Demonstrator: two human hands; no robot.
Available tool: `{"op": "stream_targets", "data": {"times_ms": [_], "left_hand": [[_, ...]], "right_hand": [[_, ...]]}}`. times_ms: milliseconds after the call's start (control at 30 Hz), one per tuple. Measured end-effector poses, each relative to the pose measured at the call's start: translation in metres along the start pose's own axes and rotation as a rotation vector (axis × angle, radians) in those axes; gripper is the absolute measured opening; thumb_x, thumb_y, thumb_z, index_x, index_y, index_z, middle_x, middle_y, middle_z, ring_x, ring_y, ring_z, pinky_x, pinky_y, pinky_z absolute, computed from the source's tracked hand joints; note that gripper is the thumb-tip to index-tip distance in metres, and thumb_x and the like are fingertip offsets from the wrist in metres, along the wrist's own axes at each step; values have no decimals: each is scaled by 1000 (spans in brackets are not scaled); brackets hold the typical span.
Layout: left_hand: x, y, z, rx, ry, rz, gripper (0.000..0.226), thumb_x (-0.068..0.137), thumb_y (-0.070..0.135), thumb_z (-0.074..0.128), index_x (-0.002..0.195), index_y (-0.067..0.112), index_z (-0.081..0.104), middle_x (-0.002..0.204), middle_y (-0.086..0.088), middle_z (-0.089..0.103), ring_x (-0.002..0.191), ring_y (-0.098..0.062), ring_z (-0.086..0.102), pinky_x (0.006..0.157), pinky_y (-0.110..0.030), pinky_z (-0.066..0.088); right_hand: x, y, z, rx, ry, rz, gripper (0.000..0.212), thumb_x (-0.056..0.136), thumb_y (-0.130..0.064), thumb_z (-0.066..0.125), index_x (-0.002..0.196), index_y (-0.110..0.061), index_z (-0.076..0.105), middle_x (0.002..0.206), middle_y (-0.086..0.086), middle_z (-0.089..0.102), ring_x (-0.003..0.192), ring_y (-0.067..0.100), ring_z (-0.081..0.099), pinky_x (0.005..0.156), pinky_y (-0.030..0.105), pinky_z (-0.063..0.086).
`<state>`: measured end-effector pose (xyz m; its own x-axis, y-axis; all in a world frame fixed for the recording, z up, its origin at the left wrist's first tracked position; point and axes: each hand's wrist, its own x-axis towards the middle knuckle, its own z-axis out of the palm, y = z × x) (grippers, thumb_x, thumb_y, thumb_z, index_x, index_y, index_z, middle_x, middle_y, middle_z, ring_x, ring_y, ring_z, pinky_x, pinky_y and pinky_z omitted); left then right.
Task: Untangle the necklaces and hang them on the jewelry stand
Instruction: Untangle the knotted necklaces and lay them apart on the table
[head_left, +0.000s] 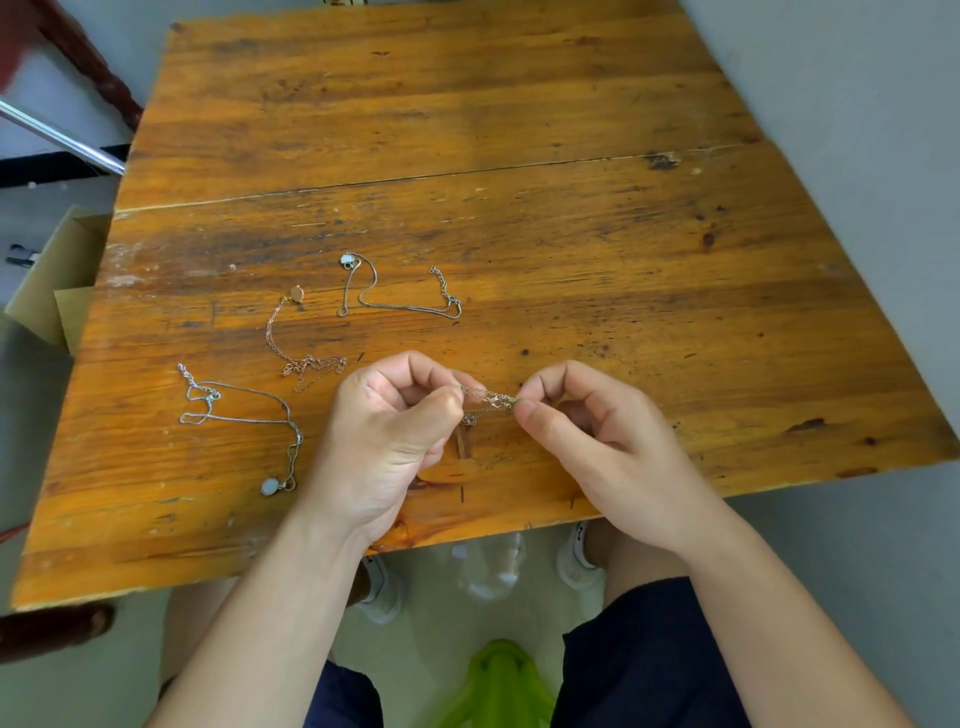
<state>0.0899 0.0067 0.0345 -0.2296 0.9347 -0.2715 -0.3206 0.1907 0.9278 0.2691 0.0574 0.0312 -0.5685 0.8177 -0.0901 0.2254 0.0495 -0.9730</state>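
My left hand (392, 441) and my right hand (597, 447) pinch a thin gold necklace (491, 401) between them, just above the wooden table (467, 156) near its front edge. Its clasp shows between my fingertips and a short loop hangs under it. Three more necklaces lie loose on the table to the left: a silver one with a white pendant (244, 421), a rose-gold one with a round pendant (301, 343), and a silver one with a small pendant (395, 296). No jewelry stand is in view.
A cardboard box (57, 280) stands on the floor by the table's left edge. A metal bar (62, 137) and dark wooden furniture sit at the far left. A green stool (498, 686) is under me.
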Motion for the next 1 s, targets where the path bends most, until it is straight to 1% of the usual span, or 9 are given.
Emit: {"op": "stream_targets", "data": {"times_ms": [133, 267, 333, 467, 533, 600, 700, 867, 1000], "left_hand": [[1, -1, 3, -51, 2, 1, 7, 55, 17, 67, 59, 16, 62, 69, -6, 65, 38, -4, 32, 39, -16, 23], [1, -2, 5, -140, -26, -17, 17, 56, 13, 64, 64, 8, 50, 75, -15, 48, 41, -1, 44, 38, -15, 24], [2, -4, 6, -167, -45, -31, 16, 57, 14, 65, 63, 11, 50, 72, -13, 53, 38, -1, 37, 38, -14, 25], [3, -7, 3, -216, -86, -79, 19, 61, 14, 65, 66, 14, 46, 71, -2, 60, 38, -2, 30, 37, -14, 26], [2, -5, 3, -157, -97, -95, 21, 61, 9, 63, 68, 13, 44, 71, -1, 59, 39, -3, 28, 37, -15, 23], [0, -5, 4, 16, -68, -80, 20, 61, -1, 59, 68, 10, 43, 69, -1, 58, 42, -5, 28, 39, -18, 20], [-2, -5, 7, 150, -50, -38, 17, 63, -5, 54, 67, 7, 42, 69, -1, 58, 45, -7, 29, 41, -17, 21], [-1, 0, 7, -72, 17, -70, 23, 67, -8, 51, 80, 11, 47, 73, -5, 58, 40, -4, 30, 38, -18, 20], [2, -1, 10, -312, -22, -156, 26, 72, -5, 48, 83, 18, 46, 74, -1, 56, 40, -3, 26, 37, -16, 19]], "right_hand": [[0, -2, 3, 27, -2, 21, 13, 99, -21, 60, 87, -20, 64, 61, -20, 52, 51, 2, 41, 51, 15, 33], [-1, -4, 6, 30, -10, 36, 14, 100, -24, 59, 87, -22, 63, 63, -17, 52, 54, 7, 43, 51, 22, 36], [0, -5, 6, 37, -29, 59, 15, 100, -23, 58, 86, -19, 63, 62, -14, 50, 56, 10, 44, 53, 28, 37], [1, -5, 8, 60, -30, 78, 16, 100, -21, 57, 85, -17, 62, 60, -13, 49, 57, 12, 43, 52, 28, 35], [1, -4, 8, 129, -25, 104, 16, 101, -22, 57, 85, -18, 61, 58, -11, 48, 53, 11, 42, 49, 23, 33], [2, -3, 8, 226, -29, 146, 18, 101, -23, 56, 85, -16, 59, 54, -7, 46, 47, 7, 39, 46, 17, 31], [3, -2, 8, 349, -39, 201, 18, 102, -20, 53, 86, -13, 58, 53, 0, 41, 46, 9, 33, 42, 19, 27], [4, 0, 9, 352, -38, 195, 17, 102, -21, 54, 86, -14, 59, 54, -1, 42, 46, 9, 34, 42, 19, 27], [1, 4, 11, 311, -59, 163, 16, 102, -20, 55, 87, -17, 60, 54, -6, 46, 47, 7, 39, 43, 15, 31]]}}
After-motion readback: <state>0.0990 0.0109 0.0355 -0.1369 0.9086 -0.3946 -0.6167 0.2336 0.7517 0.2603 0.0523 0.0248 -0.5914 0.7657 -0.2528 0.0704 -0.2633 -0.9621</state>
